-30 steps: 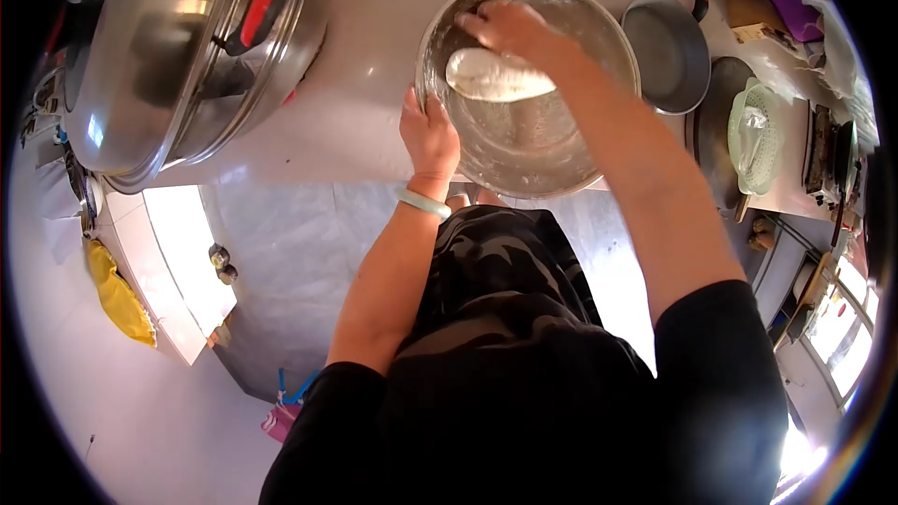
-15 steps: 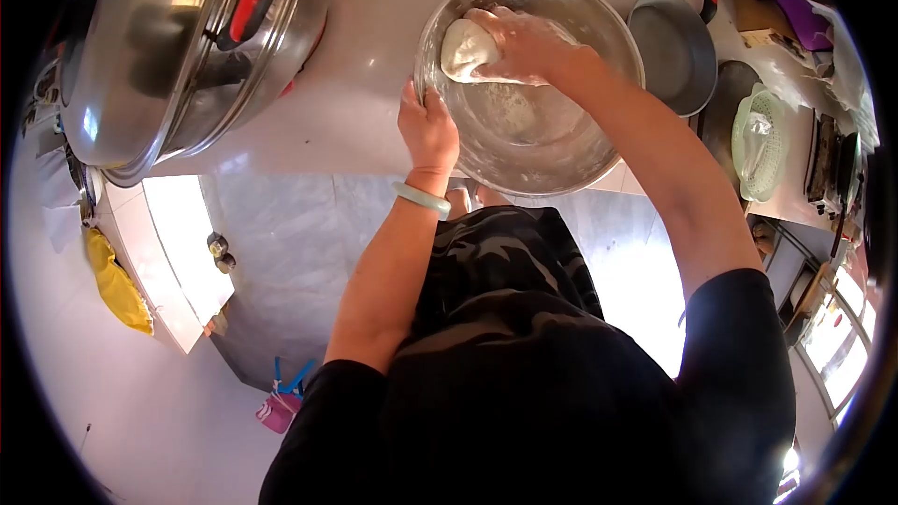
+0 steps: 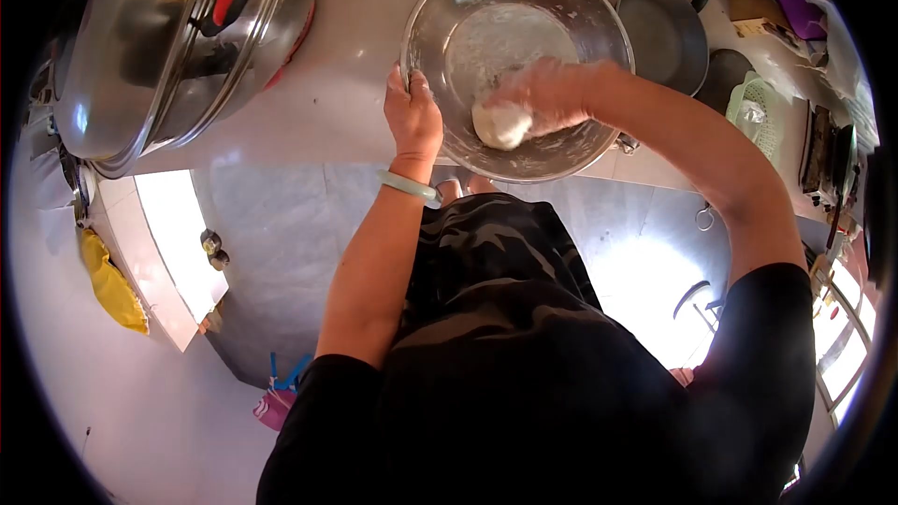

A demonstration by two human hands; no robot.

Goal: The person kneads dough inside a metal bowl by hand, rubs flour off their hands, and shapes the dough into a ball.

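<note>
A wide metal bowl (image 3: pixel 599 145) dusted with flour sits at the counter's front edge. My left hand (image 3: pixel 413 117) grips its left rim, thumb and fingers closed on the metal. Inside the bowl, a pale lump of dough (image 3: pixel 502 127) lies near the front wall. My right hand (image 3: pixel 547 93), floury and smeared by motion, is on the dough from its right side; the fingers curl against it, partly blurred. Flour residue coats the bowl's bottom beyond the dough.
On the left of the counter (image 3: pixel 351 84) stands a large steel pot (image 3: pixel 131 47) with a red-and-black handle. A grey frying pan (image 3: pixel 662 37) is close to the bowl's right side. Farther right are a light green basket (image 3: pixel 756 117) and a purple item (image 3: pixel 793 9).
My right hand has moved the dough from the bowl's far left wall toward its near side. My left hand stays on the rim. The whole view has shifted slightly.
</note>
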